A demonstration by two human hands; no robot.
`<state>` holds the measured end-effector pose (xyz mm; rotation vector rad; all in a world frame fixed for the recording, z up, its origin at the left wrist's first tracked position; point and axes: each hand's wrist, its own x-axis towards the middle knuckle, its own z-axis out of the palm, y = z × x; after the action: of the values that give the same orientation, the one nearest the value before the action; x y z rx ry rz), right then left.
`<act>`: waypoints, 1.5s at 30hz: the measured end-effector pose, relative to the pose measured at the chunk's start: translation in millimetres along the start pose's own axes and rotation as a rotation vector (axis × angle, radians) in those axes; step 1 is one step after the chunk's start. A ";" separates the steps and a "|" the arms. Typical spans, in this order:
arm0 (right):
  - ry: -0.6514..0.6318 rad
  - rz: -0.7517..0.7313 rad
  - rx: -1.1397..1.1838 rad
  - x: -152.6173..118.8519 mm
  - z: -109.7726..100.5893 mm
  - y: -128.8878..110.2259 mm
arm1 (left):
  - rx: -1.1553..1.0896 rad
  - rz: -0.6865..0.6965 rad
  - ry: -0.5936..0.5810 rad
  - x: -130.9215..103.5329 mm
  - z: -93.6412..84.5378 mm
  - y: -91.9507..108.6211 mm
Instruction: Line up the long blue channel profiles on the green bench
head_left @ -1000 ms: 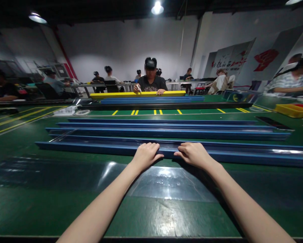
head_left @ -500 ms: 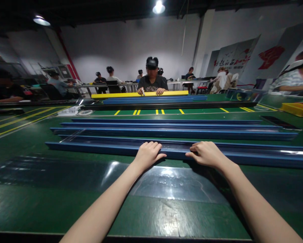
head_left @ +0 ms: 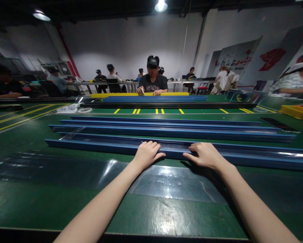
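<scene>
A long blue channel profile (head_left: 95, 146) lies across the green table in front of me. My left hand (head_left: 147, 152) grips its near wall, fingers curled over the top edge and thumb along the outer face. To the right, my right hand (head_left: 204, 155) holds the same wall in a like way, with a gap between the two hands. Clear film or sheet shows inside the channel near its left end. Closer to me, a clear plastic strip (head_left: 166, 182) lies flat on the table, partly under my forearms.
More blue profiles (head_left: 166, 130) lie parallel just beyond. A dark flat phone-like object (head_left: 280, 125) rests at their right end. Farther off are a black profile (head_left: 166, 105), a yellow profile (head_left: 116, 95) before a co-worker (head_left: 153, 82), and a yellow bin (head_left: 295, 111).
My hands stay on the blue profile with hardly any movement. The co-worker's yellow profile has tilted or dropped slightly. The view has shifted a little.
</scene>
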<state>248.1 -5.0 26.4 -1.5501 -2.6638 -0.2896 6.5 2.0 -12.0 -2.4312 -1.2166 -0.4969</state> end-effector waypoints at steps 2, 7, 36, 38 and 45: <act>0.015 0.001 -0.006 1.0 1.2 -3.2 | -0.001 0.001 0.003 0.0 -0.4 0.3; 0.127 -0.017 -0.002 5.7 7.8 -14.9 | -0.012 0.000 -0.001 1.0 -1.9 1.3; 0.052 0.002 0.022 -1.0 -1.3 0.7 | 0.010 0.036 0.010 1.5 -5.0 -0.9; 0.051 0.009 0.025 -2.3 -0.4 3.3 | 0.016 0.040 0.014 1.7 -4.8 -0.8; 0.067 -0.009 0.052 -2.3 1.0 1.7 | 0.023 0.032 0.021 2.0 -3.3 -0.3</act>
<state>250.8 -5.9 25.3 -1.4862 -2.6068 -0.2657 7.0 1.9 -8.1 -2.4167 -1.1670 -0.4950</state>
